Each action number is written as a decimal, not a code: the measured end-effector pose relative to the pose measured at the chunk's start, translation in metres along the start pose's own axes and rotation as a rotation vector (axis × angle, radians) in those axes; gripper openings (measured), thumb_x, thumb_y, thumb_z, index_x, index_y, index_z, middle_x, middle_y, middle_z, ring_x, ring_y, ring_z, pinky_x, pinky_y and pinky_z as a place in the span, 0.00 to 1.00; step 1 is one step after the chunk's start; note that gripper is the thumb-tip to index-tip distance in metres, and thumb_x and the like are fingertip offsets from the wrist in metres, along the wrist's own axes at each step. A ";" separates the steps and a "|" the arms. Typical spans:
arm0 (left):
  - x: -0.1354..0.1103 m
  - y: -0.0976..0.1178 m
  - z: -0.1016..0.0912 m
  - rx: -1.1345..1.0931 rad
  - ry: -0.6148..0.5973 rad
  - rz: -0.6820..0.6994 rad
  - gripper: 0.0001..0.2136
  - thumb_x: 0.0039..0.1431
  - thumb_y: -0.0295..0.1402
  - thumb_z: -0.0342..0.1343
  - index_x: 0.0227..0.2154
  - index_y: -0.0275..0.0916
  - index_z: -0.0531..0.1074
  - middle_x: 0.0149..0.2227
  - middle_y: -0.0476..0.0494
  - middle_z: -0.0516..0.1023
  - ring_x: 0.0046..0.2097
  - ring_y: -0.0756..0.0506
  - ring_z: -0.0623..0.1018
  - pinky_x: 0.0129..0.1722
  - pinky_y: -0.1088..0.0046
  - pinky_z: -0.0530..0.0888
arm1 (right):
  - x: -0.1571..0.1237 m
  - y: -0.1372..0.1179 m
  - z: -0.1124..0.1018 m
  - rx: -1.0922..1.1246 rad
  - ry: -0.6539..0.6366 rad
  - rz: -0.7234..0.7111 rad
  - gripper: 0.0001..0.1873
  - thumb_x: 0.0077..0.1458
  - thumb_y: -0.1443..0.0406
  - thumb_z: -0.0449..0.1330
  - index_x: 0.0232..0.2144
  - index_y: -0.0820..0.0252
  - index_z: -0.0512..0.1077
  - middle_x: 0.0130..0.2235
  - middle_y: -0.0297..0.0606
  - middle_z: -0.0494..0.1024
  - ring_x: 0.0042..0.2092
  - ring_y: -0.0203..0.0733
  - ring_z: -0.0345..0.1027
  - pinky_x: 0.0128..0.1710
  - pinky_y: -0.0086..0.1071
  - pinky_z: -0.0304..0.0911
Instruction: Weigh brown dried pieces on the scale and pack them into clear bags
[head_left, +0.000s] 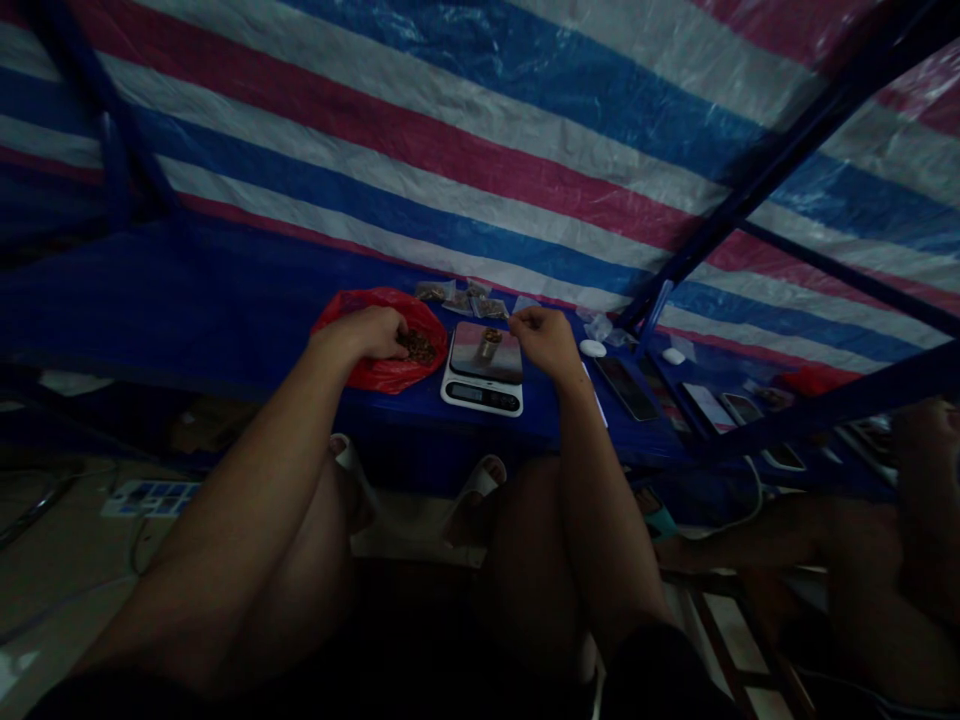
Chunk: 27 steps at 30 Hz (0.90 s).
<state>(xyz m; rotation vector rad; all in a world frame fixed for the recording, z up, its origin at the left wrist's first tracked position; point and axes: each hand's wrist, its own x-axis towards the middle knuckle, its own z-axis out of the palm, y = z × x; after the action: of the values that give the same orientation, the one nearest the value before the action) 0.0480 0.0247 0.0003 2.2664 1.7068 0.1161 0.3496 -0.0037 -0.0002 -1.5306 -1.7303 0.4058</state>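
My left hand [379, 333] reaches into an open red plastic bag [375, 378]. Its curled fingertips touch the small brown pieces [420, 347] inside, and what they pinch is too small to make out. To the right of the bag is a white kitchen scale [481, 395] with a dark plate and a display at the front. A small round cup [488, 348] topped with brown pieces stands on that plate. My right hand [544, 335] hovers by the scale's upper right corner, thumb and fingers pressed together; anything between them is hidden.
Small clear packets [480, 300] of dark bits lie behind the scale. Right of it are a white round object [592, 348] and a dark phone [627, 388]. Blue metal bars [697, 245] and a striped sheet [450, 140] enclose the blue surface. Another person's arm [926, 480] shows at far right.
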 end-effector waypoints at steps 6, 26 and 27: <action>0.003 -0.002 0.006 -0.079 0.029 0.016 0.08 0.50 0.27 0.68 0.32 0.46 0.87 0.30 0.49 0.87 0.31 0.45 0.83 0.35 0.74 0.74 | 0.000 -0.001 0.002 -0.012 -0.014 -0.004 0.09 0.62 0.63 0.63 0.33 0.60 0.82 0.32 0.39 0.84 0.33 0.43 0.74 0.35 0.35 0.61; 0.001 0.003 -0.006 -0.287 0.164 0.195 0.05 0.53 0.31 0.66 0.30 0.46 0.87 0.33 0.47 0.89 0.33 0.43 0.84 0.34 0.71 0.76 | -0.002 -0.006 0.001 -0.036 0.012 -0.024 0.10 0.63 0.65 0.63 0.31 0.61 0.83 0.31 0.40 0.84 0.34 0.43 0.74 0.37 0.34 0.62; 0.000 0.008 -0.008 -0.312 0.188 0.213 0.05 0.55 0.32 0.66 0.32 0.46 0.87 0.35 0.47 0.90 0.35 0.42 0.85 0.37 0.70 0.77 | -0.002 -0.007 0.002 -0.027 0.012 -0.024 0.10 0.63 0.65 0.63 0.31 0.61 0.83 0.32 0.40 0.84 0.34 0.43 0.74 0.38 0.34 0.62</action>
<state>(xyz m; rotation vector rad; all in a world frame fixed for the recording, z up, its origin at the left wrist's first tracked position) 0.0536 0.0240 0.0100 2.2453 1.4054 0.6152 0.3433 -0.0063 0.0029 -1.5266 -1.7503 0.3614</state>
